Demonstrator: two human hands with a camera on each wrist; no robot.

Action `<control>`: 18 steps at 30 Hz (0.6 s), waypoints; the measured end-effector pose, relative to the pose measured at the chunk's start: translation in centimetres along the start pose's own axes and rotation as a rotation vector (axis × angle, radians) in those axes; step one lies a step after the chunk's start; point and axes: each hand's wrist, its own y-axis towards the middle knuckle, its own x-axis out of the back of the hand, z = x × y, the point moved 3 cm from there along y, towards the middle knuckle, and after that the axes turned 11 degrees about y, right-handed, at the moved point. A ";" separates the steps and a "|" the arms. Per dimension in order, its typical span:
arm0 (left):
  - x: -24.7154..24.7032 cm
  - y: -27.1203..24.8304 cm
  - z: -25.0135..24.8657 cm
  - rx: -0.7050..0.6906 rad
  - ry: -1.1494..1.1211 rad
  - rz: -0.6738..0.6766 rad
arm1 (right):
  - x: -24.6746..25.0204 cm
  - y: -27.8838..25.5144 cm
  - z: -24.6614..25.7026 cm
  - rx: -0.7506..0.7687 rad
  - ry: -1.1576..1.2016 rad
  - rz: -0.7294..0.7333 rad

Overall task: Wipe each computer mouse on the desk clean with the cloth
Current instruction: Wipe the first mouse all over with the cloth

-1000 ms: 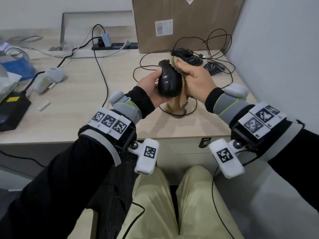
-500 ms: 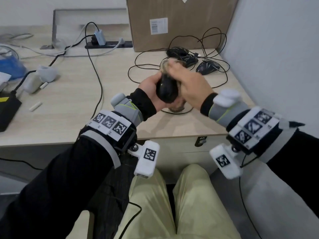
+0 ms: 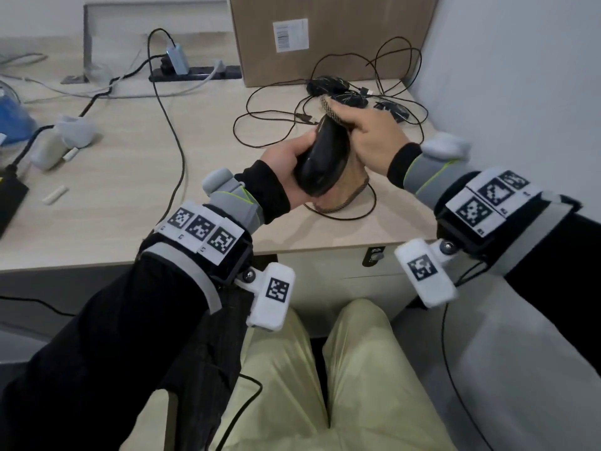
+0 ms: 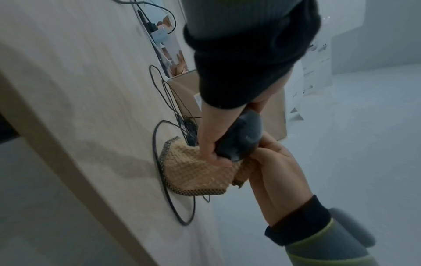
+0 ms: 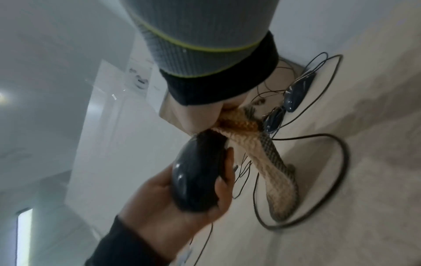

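Glossy plastic mouse [image 3: 322, 161], waffle-woven cloth [image 4: 193, 172], wood-grain desk [image 3: 130, 177]

The head camera looks down from above at the desk [image 3: 136, 177] and both arms. The left wrist camera sits close, low by the desk edge, looking along the hand, and its picture is tipped. The right wrist camera looks up, maybe from below. All three share the black mouse [image 3: 322, 161] and cloth [image 4: 193, 172].

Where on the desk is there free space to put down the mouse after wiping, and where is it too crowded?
Bare wood lies on the desk between the long black cable and the white charger. It is crowded at the back right, where other mice sit in tangled cords before the cardboard box.
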 end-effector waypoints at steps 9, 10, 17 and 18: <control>1.5 1.8 -1.1 -0.044 -0.079 -0.105 | -3.4 -6.0 0.1 0.421 -0.238 0.179; 1.6 1.7 -1.2 -0.058 -0.073 -0.142 | -3.1 -5.9 -0.1 0.397 -0.209 0.155; 1.4 1.1 -1.8 -0.154 -0.034 -0.204 | -2.1 -5.5 0.5 0.308 0.013 -0.016; 1.3 1.0 -1.7 -0.157 -0.007 -0.181 | -2.2 -5.6 0.6 0.318 -0.002 -0.025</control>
